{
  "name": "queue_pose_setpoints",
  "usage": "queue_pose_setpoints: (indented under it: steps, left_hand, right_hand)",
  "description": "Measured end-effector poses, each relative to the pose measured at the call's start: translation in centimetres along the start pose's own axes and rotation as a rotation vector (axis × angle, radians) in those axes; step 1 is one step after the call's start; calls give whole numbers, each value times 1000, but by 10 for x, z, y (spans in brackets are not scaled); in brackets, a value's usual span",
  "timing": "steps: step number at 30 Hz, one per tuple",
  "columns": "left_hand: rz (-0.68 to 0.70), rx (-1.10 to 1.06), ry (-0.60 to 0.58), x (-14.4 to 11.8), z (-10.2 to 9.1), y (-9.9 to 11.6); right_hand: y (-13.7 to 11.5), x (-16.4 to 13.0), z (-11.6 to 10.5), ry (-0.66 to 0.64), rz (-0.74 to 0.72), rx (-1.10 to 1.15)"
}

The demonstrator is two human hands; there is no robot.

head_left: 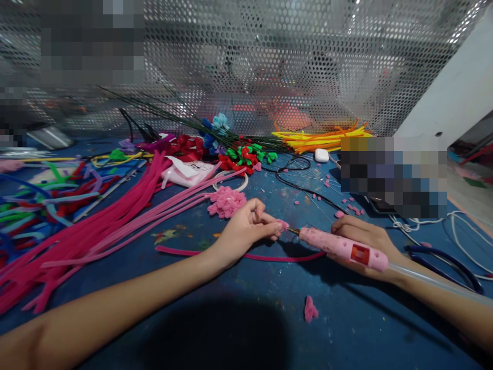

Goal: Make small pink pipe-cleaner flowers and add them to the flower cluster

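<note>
My left hand (254, 226) pinches a small pink pipe-cleaner piece (284, 225) between thumb and fingertips, above the middle of the table. In my right hand (362, 234) lies a pink pen-style glue gun (327, 243) with a clear glue stick (419, 279) coming out of its rear. Its metal tip is at the small pink piece; whether they touch I cannot tell. Below both hands a long pink pipe cleaner (277, 258) stretches across the table. A cluster of pink pipe-cleaner petals (227, 202) sits just beyond my left hand. Another small folded pink piece (310, 309) lies nearer me.
Bundled pink pipe cleaners (127, 205) and mixed coloured ones (42, 198) cover the left. Finished pipe-cleaner flowers (246, 156), yellow pipe cleaners (319, 137) and a white case (321, 155) stand along the perforated metal panel (246, 67). Blue-handled pliers (447, 262) and white cables (466, 236) lie right.
</note>
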State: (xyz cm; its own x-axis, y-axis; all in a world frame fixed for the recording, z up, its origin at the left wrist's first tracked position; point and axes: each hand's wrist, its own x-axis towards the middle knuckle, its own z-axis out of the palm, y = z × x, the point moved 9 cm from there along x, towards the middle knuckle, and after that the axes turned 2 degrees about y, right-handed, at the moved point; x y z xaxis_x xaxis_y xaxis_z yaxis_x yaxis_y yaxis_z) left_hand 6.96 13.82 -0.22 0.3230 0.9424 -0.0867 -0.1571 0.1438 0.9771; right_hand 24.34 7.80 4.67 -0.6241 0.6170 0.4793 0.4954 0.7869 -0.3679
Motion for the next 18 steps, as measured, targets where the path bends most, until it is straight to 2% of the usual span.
queue_pose_setpoints:
  steps: [5, 9, 12, 15, 18]
  left_hand:
    - [6, -23, -8, 1, -1, -1]
    - [-8, 9, -48, -1, 6, 1]
    - [-13, 48, -60, -1, 8, 1]
    - [9, 49, -17, 0, 3, 0]
    - [73, 10, 103, -6, -12, 6]
  right_hand:
    - [1, 1, -2, 18, 1, -26]
    - [3, 0, -3, 32, 25, -37]
    - [0, 1, -3, 29, -8, -33]
    - [-3, 0, -2, 26, -30, -20]
    - [0, 1, -5, 50, 15, -60]
